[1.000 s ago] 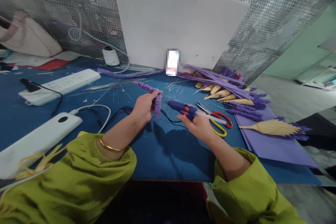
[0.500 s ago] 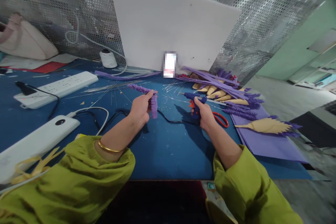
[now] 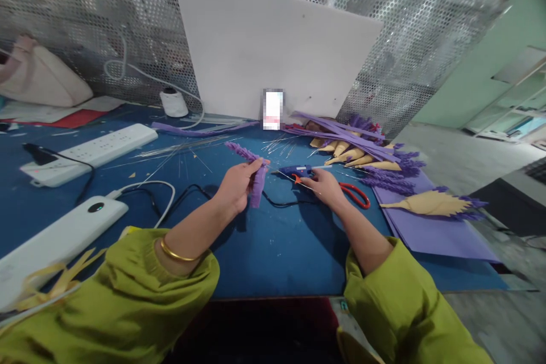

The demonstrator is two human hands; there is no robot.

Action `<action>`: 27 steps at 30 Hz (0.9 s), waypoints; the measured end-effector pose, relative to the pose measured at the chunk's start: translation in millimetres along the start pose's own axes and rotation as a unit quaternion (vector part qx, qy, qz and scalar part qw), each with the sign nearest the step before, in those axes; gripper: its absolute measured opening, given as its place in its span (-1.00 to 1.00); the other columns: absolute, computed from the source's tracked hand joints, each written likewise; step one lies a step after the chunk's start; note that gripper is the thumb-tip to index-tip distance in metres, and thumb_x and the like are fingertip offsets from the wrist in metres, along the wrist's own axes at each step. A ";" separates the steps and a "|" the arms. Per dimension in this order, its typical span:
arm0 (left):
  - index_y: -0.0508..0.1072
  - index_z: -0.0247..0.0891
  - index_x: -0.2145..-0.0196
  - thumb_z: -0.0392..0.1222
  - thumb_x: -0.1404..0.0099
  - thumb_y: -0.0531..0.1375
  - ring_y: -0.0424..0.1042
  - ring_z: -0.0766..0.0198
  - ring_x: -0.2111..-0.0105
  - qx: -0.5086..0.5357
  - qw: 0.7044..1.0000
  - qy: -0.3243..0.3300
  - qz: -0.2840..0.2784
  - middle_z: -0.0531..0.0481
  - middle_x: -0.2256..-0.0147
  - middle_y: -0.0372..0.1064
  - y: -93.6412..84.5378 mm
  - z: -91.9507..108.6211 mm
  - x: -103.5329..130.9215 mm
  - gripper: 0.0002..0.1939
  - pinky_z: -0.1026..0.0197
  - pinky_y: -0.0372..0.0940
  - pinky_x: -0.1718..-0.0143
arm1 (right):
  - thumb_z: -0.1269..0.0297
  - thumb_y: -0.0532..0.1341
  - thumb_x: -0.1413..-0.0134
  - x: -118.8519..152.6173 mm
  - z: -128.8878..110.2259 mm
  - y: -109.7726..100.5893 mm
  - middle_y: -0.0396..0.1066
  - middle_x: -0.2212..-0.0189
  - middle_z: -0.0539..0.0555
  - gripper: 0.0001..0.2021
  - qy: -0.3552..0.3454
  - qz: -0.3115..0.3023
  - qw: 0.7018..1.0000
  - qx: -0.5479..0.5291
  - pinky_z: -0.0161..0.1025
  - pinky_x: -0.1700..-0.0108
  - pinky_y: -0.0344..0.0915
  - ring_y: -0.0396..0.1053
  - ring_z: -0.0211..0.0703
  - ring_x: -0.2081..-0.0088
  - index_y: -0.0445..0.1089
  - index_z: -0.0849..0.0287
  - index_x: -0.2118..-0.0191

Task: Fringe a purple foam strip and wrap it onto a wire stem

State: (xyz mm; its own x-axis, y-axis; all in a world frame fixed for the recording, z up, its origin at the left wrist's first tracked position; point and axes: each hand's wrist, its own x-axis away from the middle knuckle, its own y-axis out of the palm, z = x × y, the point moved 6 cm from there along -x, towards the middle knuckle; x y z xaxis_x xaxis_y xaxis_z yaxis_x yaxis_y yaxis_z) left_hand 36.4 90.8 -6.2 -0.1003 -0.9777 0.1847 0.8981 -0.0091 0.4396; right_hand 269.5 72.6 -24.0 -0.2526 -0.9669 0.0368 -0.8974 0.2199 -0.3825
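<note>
My left hand (image 3: 239,185) pinches a strip of purple crepe paper (image 3: 257,189) whose fringed, wrapped end (image 3: 241,151) points up and to the left. From these fingers a thin wire stem (image 3: 284,173) runs right, towards my right hand (image 3: 326,187). The fingers of that hand are drawn together around the wire, though their grip is partly hidden. Just behind them a blue glue gun (image 3: 294,170) with an orange trigger lies on its side on the blue table (image 3: 273,256). Red scissor handles (image 3: 356,196) show beside my right wrist.
Beige-wrapped purple flower stems (image 3: 354,156) and purple sheets (image 3: 435,236) lie at right. Loose wires (image 3: 183,145) are scattered at the back. A power strip (image 3: 98,151), a white power bank (image 3: 63,244) and cables occupy the left. A lit phone (image 3: 273,109) leans against a white board (image 3: 273,40).
The glue gun has gone from upright in my right hand to lying on the table, and that hand has moved slightly left. My left hand has shifted right with the purple strip.
</note>
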 end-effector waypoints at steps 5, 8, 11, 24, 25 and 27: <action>0.61 -0.32 0.38 -0.06 0.02 0.43 0.32 0.38 0.51 -0.044 0.997 -0.029 -0.063 -0.03 0.47 0.47 14.8 -12.1 15.4 -0.71 0.36 0.19 0.51 | 0.12 0.27 -0.02 10.0 -34.9 -22.1 0.49 0.33 0.10 -0.72 -0.166 0.107 0.964 0.177 -0.18 0.22 0.27 0.39 -0.07 0.26 0.51 0.17 0.19; 0.61 -0.30 0.41 -0.02 0.05 0.44 0.35 0.36 0.51 -0.064 0.989 -0.073 -0.116 -0.04 0.48 0.48 27.0 -24.0 29.9 -0.69 0.33 0.22 0.47 | 0.05 0.22 -0.08 19.4 -40.7 -1.2 0.47 0.41 0.04 -0.65 -0.144 -0.067 0.987 -0.006 -0.26 0.36 0.27 0.35 -0.20 0.39 0.53 0.19 0.14; 0.61 -0.28 0.42 0.01 0.07 0.45 0.41 0.29 0.46 -0.070 0.974 -0.111 -0.184 -0.08 0.44 0.52 38.8 -34.0 44.3 -0.67 0.28 0.27 0.40 | 0.01 0.29 -0.01 35.5 -41.7 25.2 0.44 0.44 0.01 -0.61 -0.085 -0.226 0.957 -0.162 -0.35 0.45 0.21 0.29 -0.29 0.46 0.55 0.17 0.13; 0.64 -0.27 0.43 -0.02 0.03 0.43 0.46 0.28 0.42 -0.134 0.958 -0.149 -0.205 -0.13 0.39 0.56 33.5 -50.7 42.8 -0.73 0.28 0.27 0.32 | 0.21 0.43 0.18 51.6 -40.6 43.8 0.47 0.46 -0.03 -0.74 0.014 -0.283 0.916 -0.283 -0.39 0.52 0.16 0.20 -0.41 0.59 0.52 0.19 0.31; 0.64 -0.28 0.42 -0.02 0.04 0.44 0.45 0.28 0.42 -0.133 0.958 -0.149 -0.205 -0.14 0.39 0.56 33.5 -50.8 42.6 -0.72 0.28 0.27 0.32 | 0.22 0.44 0.19 51.0 -39.8 43.2 0.47 0.47 -0.04 -0.75 0.019 -0.279 0.918 -0.282 -0.40 0.53 0.15 0.19 -0.43 0.61 0.51 0.19 0.32; 0.64 -0.29 0.42 -0.03 0.05 0.44 0.44 0.29 0.45 -0.131 0.960 -0.149 -0.200 -0.14 0.41 0.56 33.5 -50.7 42.8 -0.71 0.28 0.25 0.37 | 0.24 0.45 0.21 49.8 -37.8 42.4 0.46 0.50 -0.05 -0.76 0.029 -0.269 0.920 -0.282 -0.43 0.55 0.13 0.18 -0.44 0.61 0.51 0.19 0.36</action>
State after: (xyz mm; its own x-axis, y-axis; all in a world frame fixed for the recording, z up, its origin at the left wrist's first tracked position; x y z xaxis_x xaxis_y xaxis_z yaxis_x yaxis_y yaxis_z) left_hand 83.9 38.1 -28.2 -0.5421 -0.7819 0.3077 0.8353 -0.4613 0.2993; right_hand 205.2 38.7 -3.5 0.2790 -0.9505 0.1369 -0.9392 -0.2404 0.2451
